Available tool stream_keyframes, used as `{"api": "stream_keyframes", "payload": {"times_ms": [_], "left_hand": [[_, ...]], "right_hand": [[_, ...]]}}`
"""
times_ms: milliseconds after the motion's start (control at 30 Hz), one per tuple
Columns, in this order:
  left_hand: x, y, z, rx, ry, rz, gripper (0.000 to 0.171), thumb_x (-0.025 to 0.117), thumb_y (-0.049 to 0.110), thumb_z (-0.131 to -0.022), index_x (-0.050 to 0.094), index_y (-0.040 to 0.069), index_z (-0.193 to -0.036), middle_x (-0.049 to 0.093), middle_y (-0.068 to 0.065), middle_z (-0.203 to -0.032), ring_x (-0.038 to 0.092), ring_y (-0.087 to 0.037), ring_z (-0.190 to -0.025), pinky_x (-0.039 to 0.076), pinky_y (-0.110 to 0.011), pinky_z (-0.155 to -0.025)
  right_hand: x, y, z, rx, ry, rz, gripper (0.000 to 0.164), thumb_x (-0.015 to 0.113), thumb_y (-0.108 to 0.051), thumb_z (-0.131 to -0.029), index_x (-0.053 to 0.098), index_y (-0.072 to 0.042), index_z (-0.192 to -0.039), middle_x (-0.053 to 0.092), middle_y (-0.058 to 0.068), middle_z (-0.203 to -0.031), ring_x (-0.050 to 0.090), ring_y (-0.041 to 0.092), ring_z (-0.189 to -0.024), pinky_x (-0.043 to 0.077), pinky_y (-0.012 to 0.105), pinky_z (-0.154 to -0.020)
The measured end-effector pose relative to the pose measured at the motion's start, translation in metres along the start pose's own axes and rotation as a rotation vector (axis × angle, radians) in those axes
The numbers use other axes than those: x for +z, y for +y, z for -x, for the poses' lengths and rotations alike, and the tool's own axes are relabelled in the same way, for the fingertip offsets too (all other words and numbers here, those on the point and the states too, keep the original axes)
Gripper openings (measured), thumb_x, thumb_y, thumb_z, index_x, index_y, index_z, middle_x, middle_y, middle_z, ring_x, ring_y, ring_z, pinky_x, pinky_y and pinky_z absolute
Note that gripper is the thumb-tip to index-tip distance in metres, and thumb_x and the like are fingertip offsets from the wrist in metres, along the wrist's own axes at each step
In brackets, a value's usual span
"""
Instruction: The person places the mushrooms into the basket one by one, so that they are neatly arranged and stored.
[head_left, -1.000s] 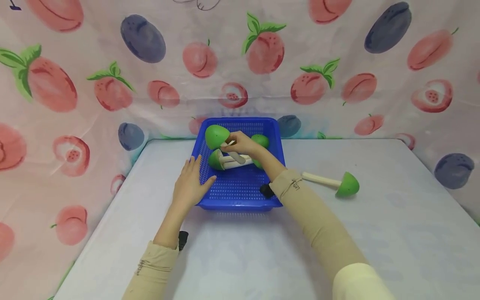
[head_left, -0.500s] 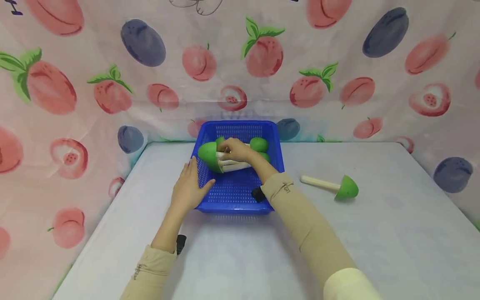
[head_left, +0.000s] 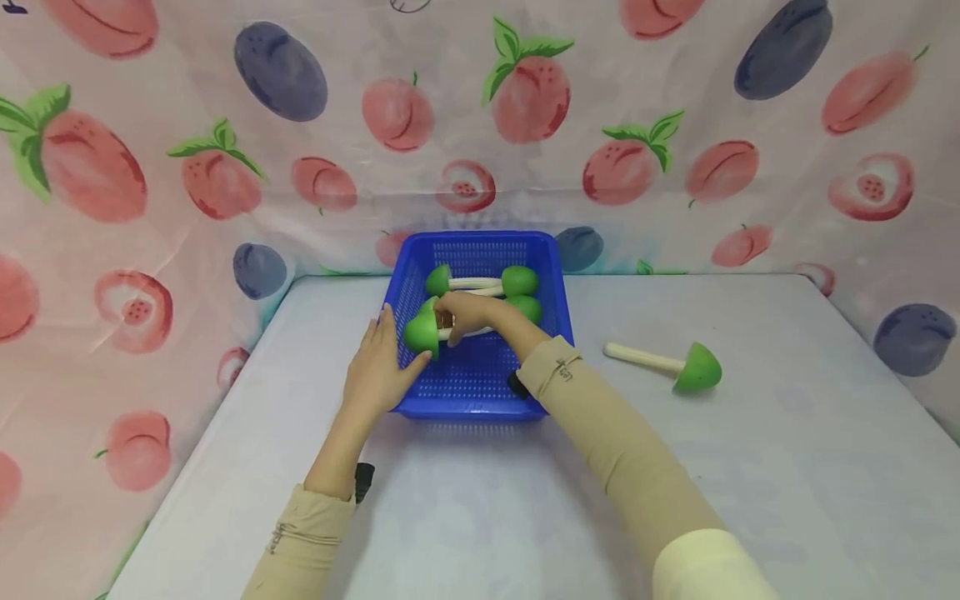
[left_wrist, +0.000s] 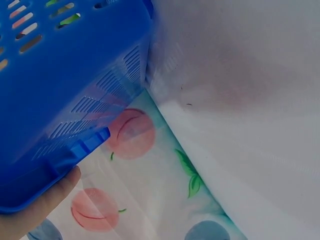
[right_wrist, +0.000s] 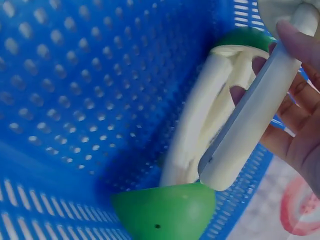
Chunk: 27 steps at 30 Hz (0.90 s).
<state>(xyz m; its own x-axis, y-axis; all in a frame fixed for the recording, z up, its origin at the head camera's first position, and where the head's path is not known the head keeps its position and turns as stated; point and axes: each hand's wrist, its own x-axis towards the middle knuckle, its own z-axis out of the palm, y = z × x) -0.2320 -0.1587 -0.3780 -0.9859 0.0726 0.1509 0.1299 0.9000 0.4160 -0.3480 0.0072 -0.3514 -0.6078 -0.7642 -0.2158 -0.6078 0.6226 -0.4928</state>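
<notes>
My right hand (head_left: pixel 471 315) is inside a blue slotted plastic basket (head_left: pixel 472 408), gripping the pale stem of a toy mushroom whose green cap (head_left: pixel 422 335) points toward the left wall. In the right wrist view, thumb and fingers wrap that stem (right_wrist: pixel 250 122); its cap is mostly out of frame. Below it lie other mushrooms, including one with a green cap (right_wrist: pixel 167 210). Against the basket's left rim rests my left hand (head_left: pixel 375 367), fingers straight and thumb spread over the inside. The left wrist view shows fingers (left_wrist: pixel 60 186) along the rim.
Several mushrooms lie in the basket, with one green cap (head_left: pixel 520 281) at the back right. Another mushroom (head_left: pixel 697 368) lies on the white table (head_left: pixel 480 517) right of the basket. A fruit-print cloth (head_left: pixel 300 208) hangs behind the table.
My right hand has lowered the held mushroom from above the basket's back left and brought it nearer the front, close to my left thumb. The left hand has stayed at the rim.
</notes>
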Motion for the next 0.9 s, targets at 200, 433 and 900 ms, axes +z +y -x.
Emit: {"api": "stream_keyframes", "payload": {"times_ms": [200,433,900], "left_hand": [[-0.003,0.001,0.001,-0.011,-0.003,0.002,0.091,0.053,0.047,-0.091,0.005,-0.004,-0.149,0.019,-0.023,-0.155,0.015,-0.039,-0.144,0.028,-0.061,-0.108],[0.0,0.003,0.0,0.004,-0.014,0.003,0.091,0.054,0.046,-0.092,0.005,-0.005,-0.149,0.018,-0.024,-0.155,0.015,-0.04,-0.144,0.026,-0.058,-0.111],[-0.004,0.005,0.0,-0.003,-0.023,-0.002,0.09,0.053,0.047,-0.091,0.006,-0.003,-0.149,0.016,-0.024,-0.155,0.013,-0.04,-0.144,0.023,-0.056,-0.113]], "right_hand": [[0.007,0.002,-0.004,0.07,-0.029,-0.075,0.03,0.069,0.001,-0.081,0.059,0.004,-0.109,0.063,0.014,-0.106,0.058,0.021,-0.097,0.05,0.028,-0.087],[0.017,0.006,-0.004,0.148,-0.153,-0.069,0.035,0.071,-0.001,-0.08,0.055,0.0,-0.112,0.054,0.004,-0.1,0.048,0.015,-0.089,0.044,0.025,-0.079],[0.044,0.071,-0.066,0.21,-0.159,0.069,0.052,0.081,-0.01,-0.068,0.057,-0.015,-0.115,0.061,-0.001,-0.113,0.056,0.013,-0.106,0.046,0.025,-0.094]]}}
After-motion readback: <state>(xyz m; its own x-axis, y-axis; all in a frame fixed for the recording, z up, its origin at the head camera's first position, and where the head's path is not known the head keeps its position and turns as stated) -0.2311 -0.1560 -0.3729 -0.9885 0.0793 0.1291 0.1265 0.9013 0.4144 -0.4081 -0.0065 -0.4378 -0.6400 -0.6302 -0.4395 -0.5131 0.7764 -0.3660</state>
